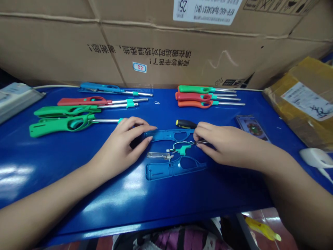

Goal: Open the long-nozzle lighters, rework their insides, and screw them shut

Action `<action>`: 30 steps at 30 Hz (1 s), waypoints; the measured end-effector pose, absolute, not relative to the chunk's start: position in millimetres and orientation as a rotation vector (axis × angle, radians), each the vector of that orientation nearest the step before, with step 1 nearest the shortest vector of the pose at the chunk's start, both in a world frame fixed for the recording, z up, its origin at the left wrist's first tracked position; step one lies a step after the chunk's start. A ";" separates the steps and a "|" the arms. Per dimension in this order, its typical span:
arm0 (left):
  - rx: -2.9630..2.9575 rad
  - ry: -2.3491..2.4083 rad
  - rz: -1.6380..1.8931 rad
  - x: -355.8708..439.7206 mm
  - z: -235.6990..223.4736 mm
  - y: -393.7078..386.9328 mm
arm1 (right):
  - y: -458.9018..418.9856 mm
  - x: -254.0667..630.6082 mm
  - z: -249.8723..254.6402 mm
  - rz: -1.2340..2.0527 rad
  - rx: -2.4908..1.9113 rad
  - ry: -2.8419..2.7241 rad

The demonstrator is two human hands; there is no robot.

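The upper blue lighter casing half (166, 135) lies on the blue table, its left end between the thumb and fingers of my left hand (132, 137). My right hand (217, 142) is closed at the casing's narrow right end. Between its thumb and fingers shows a small dark metal piece (199, 142), partly hidden, with thin wires (182, 142) running left from it. Below lie a teal trigger (184, 150), a clear fuel tank (158, 155) and the second blue casing half (158, 171), hollow side up. A black and yellow screwdriver (186, 123) rests just behind my right fingers.
Blue, red and green lighters (61, 125) lie at the left. More lighters (195, 97) sit at the back right. Tiny screws (156, 102) lie between the groups. A phone (252, 127) and a taped parcel (299, 104) are right; a large carton (145, 41) stands behind.
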State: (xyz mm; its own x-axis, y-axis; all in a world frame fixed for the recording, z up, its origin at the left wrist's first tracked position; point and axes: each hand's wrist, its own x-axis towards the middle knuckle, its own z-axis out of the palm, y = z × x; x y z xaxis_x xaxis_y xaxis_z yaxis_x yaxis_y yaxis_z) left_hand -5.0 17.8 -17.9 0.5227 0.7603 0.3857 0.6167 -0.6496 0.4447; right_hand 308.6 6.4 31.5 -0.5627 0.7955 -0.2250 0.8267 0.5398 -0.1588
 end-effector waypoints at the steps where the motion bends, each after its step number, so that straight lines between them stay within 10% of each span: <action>1: 2.542 1.146 0.834 -4.0 -15.3 16.3 | 6.6 308.2 30.5 -0.338 1.406 2.661; 9: 2.759 0.798 0.521 -0.6 -0.5 0.9 | 8.4 308.4 35.0 -0.098 1.520 2.824; 30: 2.664 0.785 0.481 -3.9 -4.4 5.4 | 3.5 306.3 48.8 -0.681 1.211 2.767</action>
